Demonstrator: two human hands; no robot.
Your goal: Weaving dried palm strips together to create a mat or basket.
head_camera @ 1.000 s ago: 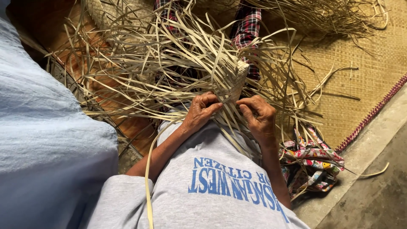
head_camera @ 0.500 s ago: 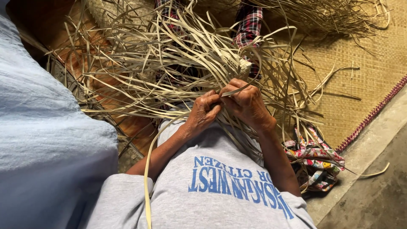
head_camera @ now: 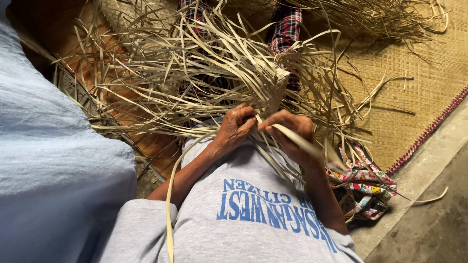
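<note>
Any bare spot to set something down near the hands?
Free: woven mat right of the strips, up to its red edge; concrete floor beyond. Crowded: around both hands, left hand and right hand, and by the floral cloth.

Pale tan strips (head_camera: 214, 63), a golden woven mat (head_camera: 419, 92) edged maroon, red plaid cloth (head_camera: 285, 31), grey shirt (head_camera: 243, 219) with blue lettering, floral cloth (head_camera: 363, 178).

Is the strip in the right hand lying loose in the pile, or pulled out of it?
Pulled out. The right hand pinches the pale strip, which runs taut away from the woven piece; the left hand steadies neighbouring strips.
</note>
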